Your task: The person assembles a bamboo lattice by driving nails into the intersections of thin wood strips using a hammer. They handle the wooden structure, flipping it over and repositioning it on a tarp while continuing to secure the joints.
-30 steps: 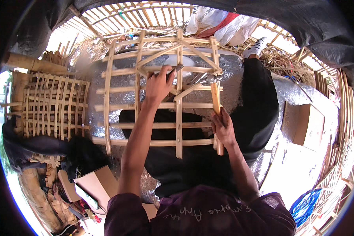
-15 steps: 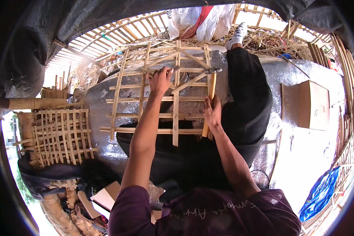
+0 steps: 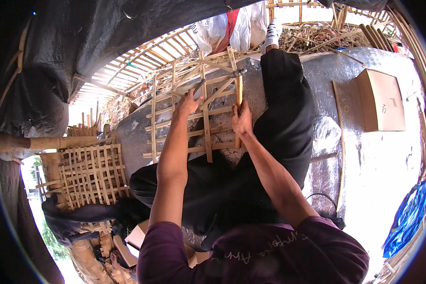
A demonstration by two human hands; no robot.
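A lattice frame of pale bamboo strips (image 3: 206,125) stands over my lap, with crossing slats and diagonal braces at its far end. My right hand (image 3: 242,119) is closed around the wooden handle of a hammer (image 3: 239,89). The hammer's dark metal head is at the far end of the handle, beside the frame's right edge. Over the left middle of the frame, my left hand (image 3: 188,104) is closed on a slim grey metal tool (image 3: 199,87) that points up and to the right. Its exact kind is too small to make out.
A woven bamboo panel (image 3: 92,173) stands at the left. Silvery sheeting (image 3: 326,90) covers the surface around me, with a cardboard box (image 3: 382,100) on the right. A blue plastic sheet (image 3: 407,217) lies at lower right. Dark tarpaulin (image 3: 104,38) hangs at upper left.
The whole view has shifted and tilted. The grey tool in my left hand now slants more steeply upward. My right hand still grips the hammer beside the frame.
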